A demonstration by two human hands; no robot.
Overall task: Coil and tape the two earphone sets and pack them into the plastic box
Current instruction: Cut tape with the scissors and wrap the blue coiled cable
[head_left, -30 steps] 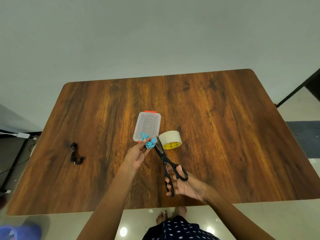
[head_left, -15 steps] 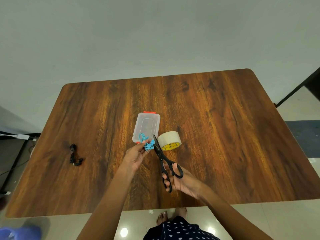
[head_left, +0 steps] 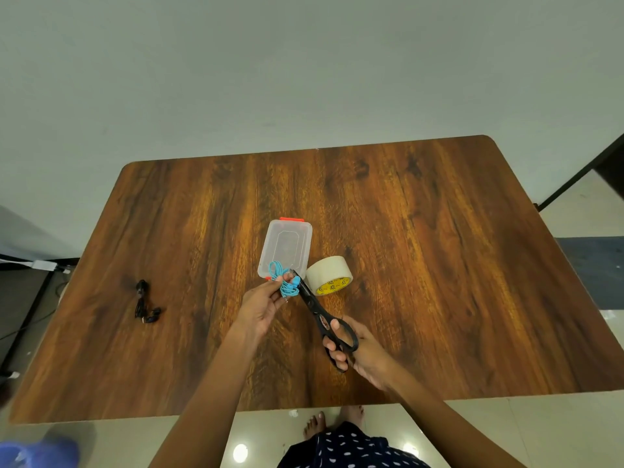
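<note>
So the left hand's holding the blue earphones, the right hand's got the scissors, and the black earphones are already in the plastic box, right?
Not quite. The head view shows the black earphones lying on the table, far left of the plastic box. Left hand holds the blue earphones; right hand holds the scissors.

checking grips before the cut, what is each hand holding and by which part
The left hand pinches the coiled blue earphones at the bundle's near side. The right hand holds the black scissors by the handle loops, fingers through them.
</note>
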